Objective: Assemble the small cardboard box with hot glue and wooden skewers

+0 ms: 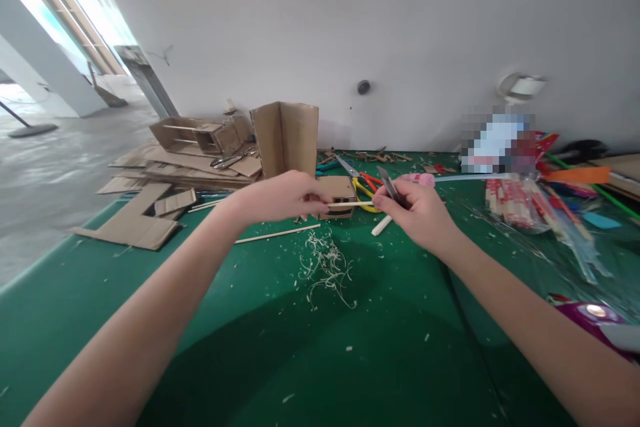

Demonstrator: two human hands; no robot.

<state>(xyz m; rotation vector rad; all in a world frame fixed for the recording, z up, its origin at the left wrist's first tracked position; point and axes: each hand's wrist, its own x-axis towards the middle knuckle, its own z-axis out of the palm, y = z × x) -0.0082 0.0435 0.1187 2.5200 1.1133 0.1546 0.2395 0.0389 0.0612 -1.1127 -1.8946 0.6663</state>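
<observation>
A thin wooden stick (pixel 354 203) is stretched level between my two hands, above the green table. My left hand (pixel 287 197) is closed, pinching the stick's left end. My right hand (pixel 423 213) is closed around a utility knife (pixel 390 185) whose blade points up and away, and its thumb and fingertips also meet the stick's right end. Below the stick lies a heap of curled wood shavings (pixel 327 263). Another thin stick (pixel 277 234) rests on the table under my left hand. Just behind the held stick sits a small cardboard box (pixel 336 188).
Cardboard sheets (pixel 200 170) and a cardboard piece in an L shape (pixel 135 217) are at the left. A folded cardboard panel (pixel 293 137) stands near the wall. Scissors (pixel 367 197) lie behind my hands. Bagged sticks (pixel 517 203) and a purple object (pixel 593 320) are at the right.
</observation>
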